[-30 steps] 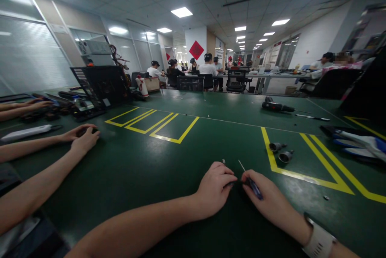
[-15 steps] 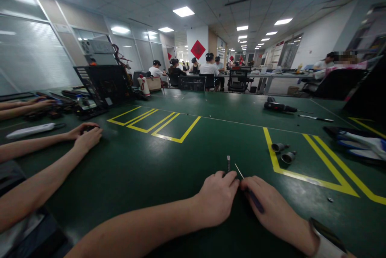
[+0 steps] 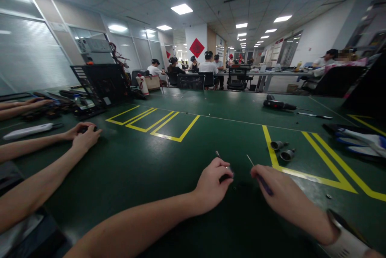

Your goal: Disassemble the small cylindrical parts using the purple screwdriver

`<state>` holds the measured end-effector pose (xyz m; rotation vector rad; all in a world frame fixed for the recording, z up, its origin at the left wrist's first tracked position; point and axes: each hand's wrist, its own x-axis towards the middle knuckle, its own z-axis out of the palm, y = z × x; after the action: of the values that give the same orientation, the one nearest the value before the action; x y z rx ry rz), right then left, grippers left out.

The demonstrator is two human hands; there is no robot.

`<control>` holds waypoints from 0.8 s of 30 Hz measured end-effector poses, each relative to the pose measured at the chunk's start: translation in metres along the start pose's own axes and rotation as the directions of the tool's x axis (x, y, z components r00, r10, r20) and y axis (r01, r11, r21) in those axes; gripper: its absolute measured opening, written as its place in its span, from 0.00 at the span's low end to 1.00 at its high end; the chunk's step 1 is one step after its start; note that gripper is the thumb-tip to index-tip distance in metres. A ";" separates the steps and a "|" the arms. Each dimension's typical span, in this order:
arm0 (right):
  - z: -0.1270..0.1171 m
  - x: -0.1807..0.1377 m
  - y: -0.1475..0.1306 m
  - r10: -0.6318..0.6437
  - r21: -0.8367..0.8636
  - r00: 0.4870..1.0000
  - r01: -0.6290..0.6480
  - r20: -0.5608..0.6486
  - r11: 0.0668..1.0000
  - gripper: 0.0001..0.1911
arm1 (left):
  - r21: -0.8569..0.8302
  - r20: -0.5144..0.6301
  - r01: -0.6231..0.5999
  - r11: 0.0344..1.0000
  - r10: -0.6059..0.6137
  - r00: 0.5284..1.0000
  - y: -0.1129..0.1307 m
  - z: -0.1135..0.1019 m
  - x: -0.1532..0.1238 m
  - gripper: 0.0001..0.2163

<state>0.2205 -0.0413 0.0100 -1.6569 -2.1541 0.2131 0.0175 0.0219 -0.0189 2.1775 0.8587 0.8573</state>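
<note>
My left hand is closed in a pinch on a small dark part with a metal end; most of it is hidden by the fingers, so its kind is unclear. My right hand grips a thin screwdriver by its dark purple handle, the slim shaft pointing up and left. A gap of green tabletop separates the two hands. Between them, close to my left fingertips, lies a tiny ring. Right of my right hand is a small nut-like piece.
Two metal sockets lie inside yellow tape on the green table. Farther back are a power drill, a pen-like tool and gloves. A co-worker's hands are at left, near a computer chassis.
My hands have moved apart. The right hand, with the screwdriver, shifted right, and its tip left the dark part. My left hand turned, tilting that part leftward. A tiny ring now shows on the table.
</note>
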 end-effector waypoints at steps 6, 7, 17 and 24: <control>-0.022 -0.002 0.046 0.171 -0.189 0.980 -0.150 0.100 0.971 0.14 | -0.632 -0.024 0.331 0.701 -0.444 0.896 -0.005 -0.004 0.015 0.09; -0.027 -0.004 0.055 0.210 -0.211 0.972 -0.184 0.108 0.960 0.14 | -0.681 -0.005 0.357 0.639 -0.492 0.871 -0.004 -0.005 0.016 0.09; -0.031 -0.055 0.119 0.403 -0.108 0.909 -0.392 0.108 0.914 0.07 | -0.812 0.003 0.316 0.491 -0.537 0.844 -0.008 -0.005 0.019 0.08; 0.002 -0.087 0.135 0.426 -0.096 0.904 -0.422 0.022 0.901 0.20 | -0.845 0.042 0.308 0.436 -0.521 0.852 -0.016 -0.005 0.017 0.09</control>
<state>0.3579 -0.0862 -0.0611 -2.1811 -1.8246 0.2811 0.0184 0.0451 -0.0222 0.9532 0.8054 0.9852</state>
